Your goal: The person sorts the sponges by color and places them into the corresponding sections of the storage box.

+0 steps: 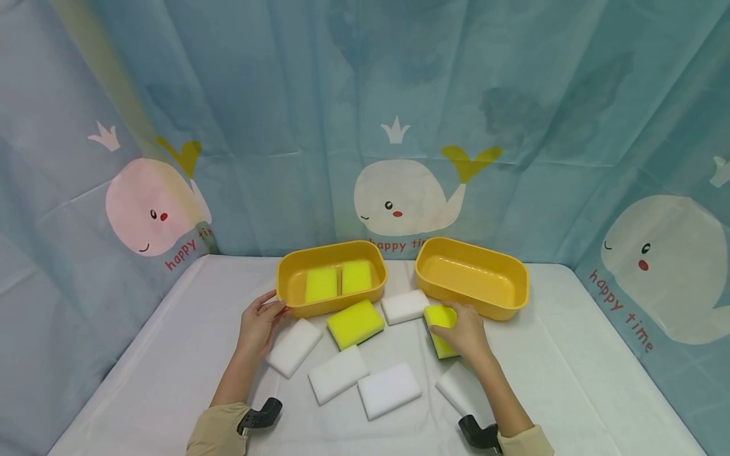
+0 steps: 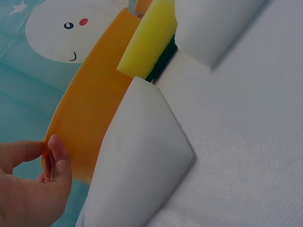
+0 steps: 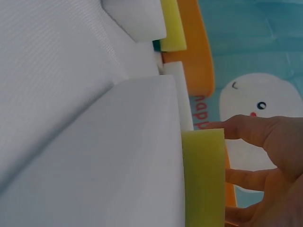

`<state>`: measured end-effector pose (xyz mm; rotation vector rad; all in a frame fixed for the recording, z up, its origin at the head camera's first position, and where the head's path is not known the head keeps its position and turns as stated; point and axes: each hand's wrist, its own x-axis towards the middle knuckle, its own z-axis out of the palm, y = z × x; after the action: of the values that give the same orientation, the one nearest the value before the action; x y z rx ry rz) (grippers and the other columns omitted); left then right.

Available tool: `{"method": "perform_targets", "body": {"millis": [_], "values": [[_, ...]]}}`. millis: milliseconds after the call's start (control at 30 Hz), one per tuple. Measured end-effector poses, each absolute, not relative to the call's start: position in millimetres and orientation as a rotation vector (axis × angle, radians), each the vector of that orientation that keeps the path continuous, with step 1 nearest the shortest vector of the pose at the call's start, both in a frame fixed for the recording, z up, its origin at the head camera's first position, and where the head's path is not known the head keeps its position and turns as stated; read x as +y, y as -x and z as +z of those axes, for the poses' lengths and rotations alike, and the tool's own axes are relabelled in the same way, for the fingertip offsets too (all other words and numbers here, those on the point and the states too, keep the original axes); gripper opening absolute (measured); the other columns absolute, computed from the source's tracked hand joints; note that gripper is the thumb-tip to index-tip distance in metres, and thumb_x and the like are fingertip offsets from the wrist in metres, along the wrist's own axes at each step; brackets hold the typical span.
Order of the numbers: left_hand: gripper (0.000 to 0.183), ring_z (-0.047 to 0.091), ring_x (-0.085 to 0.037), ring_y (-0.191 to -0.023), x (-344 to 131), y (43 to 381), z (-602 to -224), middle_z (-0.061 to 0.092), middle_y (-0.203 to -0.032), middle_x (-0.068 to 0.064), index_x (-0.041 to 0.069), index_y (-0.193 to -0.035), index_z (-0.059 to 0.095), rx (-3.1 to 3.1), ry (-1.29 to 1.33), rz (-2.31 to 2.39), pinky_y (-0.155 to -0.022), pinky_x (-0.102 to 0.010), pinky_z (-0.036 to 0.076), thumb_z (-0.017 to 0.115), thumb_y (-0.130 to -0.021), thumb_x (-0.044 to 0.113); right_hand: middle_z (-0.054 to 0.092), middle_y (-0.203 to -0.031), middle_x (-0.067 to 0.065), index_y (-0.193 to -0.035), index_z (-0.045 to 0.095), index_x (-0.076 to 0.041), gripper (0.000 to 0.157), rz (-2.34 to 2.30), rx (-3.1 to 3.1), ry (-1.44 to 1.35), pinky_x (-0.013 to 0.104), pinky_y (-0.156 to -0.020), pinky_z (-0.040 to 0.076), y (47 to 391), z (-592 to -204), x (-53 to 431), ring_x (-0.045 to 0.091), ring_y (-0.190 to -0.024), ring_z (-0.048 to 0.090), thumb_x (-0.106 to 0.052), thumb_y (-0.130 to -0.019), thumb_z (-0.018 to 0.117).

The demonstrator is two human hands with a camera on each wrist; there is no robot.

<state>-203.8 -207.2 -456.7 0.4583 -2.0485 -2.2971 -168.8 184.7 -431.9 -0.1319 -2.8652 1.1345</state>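
My left hand holds the near left corner of a yellow plastic bin; in the left wrist view its thumb and fingers pinch the rim. Two yellow sponges lie inside that bin. To the right, my right hand grips a yellow sponge with a dark green underside, thumb on its left. The sponge is on the cloth just in front of a second yellow bin, which holds nothing. Another yellow and green sponge lies before the left bin.
Several white sponge blocks lie around the hands: one by the left hand, one between the bins, two in the middle, and one beneath the right forearm. A blue whale-print curtain hangs behind the white-covered table.
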Motion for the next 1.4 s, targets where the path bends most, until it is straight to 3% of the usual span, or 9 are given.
{"method": "perform_targets", "body": {"millis": [567,1100,1400], "values": [[0.057,0.069,-0.001,-0.085,-208,205,-458,0.065,-0.108,-0.002,-0.001,-0.160,0.035,-2.034,-0.447,-2.318,-0.088,-0.016,0.059,0.057,-0.109,0.007,0.054,-0.143,0.034,-0.142,0.057,0.011,0.061,1.128,-2.811,0.117,0.066,-0.112,0.041,165,-419,188,0.049,-0.132,0.048,-0.008,-0.089,0.080],[0.057,0.069,-0.001,-0.085,-208,203,-459,0.064,-0.108,-0.003,-0.001,-0.161,0.034,-2.040,-0.443,-2.321,-0.088,-0.015,0.058,0.056,-0.109,0.007,0.054,-0.143,0.034,-0.143,0.057,0.009,0.062,1.145,-2.801,0.108,0.067,-0.113,0.041,159,-412,182,0.050,-0.134,0.047,-0.011,-0.090,0.081],[0.056,0.068,-0.001,-0.085,-207,205,-457,0.065,-0.106,-0.001,-0.002,-0.160,0.035,-2.025,-0.447,-2.324,-0.088,-0.015,0.059,0.057,-0.109,0.007,0.054,-0.141,0.033,-0.143,0.058,0.007,0.062,1.146,-2.791,0.084,0.062,-0.104,0.046,160,-409,179,0.046,-0.126,0.050,-0.014,-0.090,0.082]]}}
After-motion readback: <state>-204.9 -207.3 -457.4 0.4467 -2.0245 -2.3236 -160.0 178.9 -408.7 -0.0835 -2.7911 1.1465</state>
